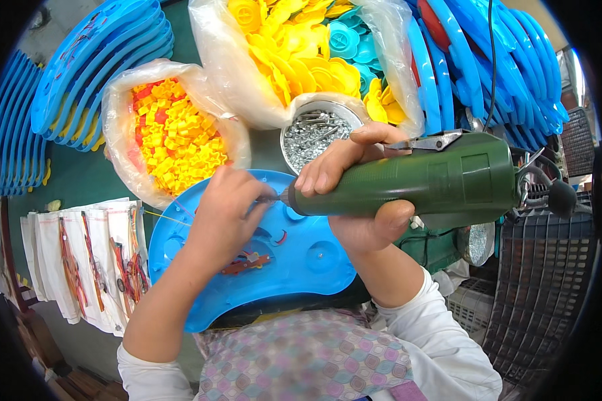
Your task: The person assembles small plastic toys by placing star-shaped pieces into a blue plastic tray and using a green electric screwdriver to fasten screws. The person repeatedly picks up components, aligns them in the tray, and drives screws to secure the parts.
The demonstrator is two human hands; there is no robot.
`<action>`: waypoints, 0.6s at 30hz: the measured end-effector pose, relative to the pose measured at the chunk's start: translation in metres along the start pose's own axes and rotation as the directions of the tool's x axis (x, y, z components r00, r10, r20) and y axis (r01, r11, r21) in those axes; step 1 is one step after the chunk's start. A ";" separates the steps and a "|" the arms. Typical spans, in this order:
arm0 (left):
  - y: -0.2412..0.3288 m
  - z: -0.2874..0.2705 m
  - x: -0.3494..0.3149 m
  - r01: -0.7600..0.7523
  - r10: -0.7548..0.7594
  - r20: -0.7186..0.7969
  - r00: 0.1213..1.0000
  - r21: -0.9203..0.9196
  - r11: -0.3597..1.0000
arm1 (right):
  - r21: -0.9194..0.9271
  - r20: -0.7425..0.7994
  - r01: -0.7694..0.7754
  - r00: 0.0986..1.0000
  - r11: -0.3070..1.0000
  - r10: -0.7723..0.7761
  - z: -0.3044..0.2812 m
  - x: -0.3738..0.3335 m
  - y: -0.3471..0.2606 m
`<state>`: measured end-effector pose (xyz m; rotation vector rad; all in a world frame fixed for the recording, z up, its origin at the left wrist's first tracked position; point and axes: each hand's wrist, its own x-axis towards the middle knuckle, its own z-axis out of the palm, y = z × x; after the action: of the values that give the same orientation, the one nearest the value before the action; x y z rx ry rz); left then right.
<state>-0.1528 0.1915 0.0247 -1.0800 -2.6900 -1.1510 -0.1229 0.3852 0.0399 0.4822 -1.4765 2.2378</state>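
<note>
My right hand (354, 180) is wrapped round a green electric screwdriver (415, 177), with a metal lever along its top. The tool lies nearly level, its bit pointing left. At the tip, the fingers of my left hand (224, 207) are pinched together by the bit. Whatever they hold is too small and covered to name. Both hands are above a blue plastic panel (301, 267) with a curved outline and round recesses. On the panel lies a small circuit piece with red wires (246, 262), partly behind my left wrist. Thin yellow and pink wires stretch over its left edge.
A metal bowl of screws (314, 137) stands behind the panel. Bags hold small yellow and red parts (174, 134) and larger yellow and teal pieces (301, 60). Blue panels (100, 67) are stacked on both sides. Wire bundles (93, 260) lie on white cloth, left; a dark crate (535, 274) stands right.
</note>
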 end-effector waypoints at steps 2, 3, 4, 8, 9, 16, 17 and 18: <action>-0.002 -0.002 -0.003 0.008 -0.008 -0.002 1.000 -0.012 1.000 | 0.005 0.014 -0.011 1.000 1.000 0.011 0.003 -0.001 0.001; -0.002 -0.002 -0.005 0.012 -0.013 -0.002 1.000 -0.020 1.000 | 0.001 0.011 -0.017 1.000 1.000 0.017 0.005 -0.001 0.000; -0.003 -0.003 -0.007 0.014 -0.014 -0.009 1.000 -0.026 1.000 | -0.005 0.011 -0.022 1.000 1.000 0.022 0.007 -0.001 -0.001; -0.006 -0.005 -0.012 0.023 -0.023 -0.016 1.000 -0.032 0.999 | -0.031 0.020 -0.042 0.999 0.999 0.042 0.015 0.001 -0.002; -0.007 -0.005 -0.013 0.025 -0.025 -0.013 1.000 -0.030 0.999 | -0.039 0.026 -0.048 0.998 0.998 0.049 0.015 0.001 -0.001; -0.010 0.000 -0.020 0.115 -0.116 -0.047 0.992 -0.023 0.993 | -0.026 0.010 -0.018 1.000 0.999 0.019 0.015 -0.001 0.003; -0.011 0.000 -0.022 0.124 -0.126 -0.048 0.991 -0.027 0.992 | -0.017 0.010 -0.009 1.000 1.000 0.009 0.014 -0.001 0.003; -0.011 0.000 -0.023 0.133 -0.135 -0.049 0.990 -0.032 0.991 | -0.005 0.016 0.004 1.000 1.000 -0.004 0.013 -0.001 0.003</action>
<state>-0.1422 0.1725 0.0118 -0.8717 -2.7517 -1.2218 -0.1232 0.3721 0.0420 0.5016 -1.4869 2.2319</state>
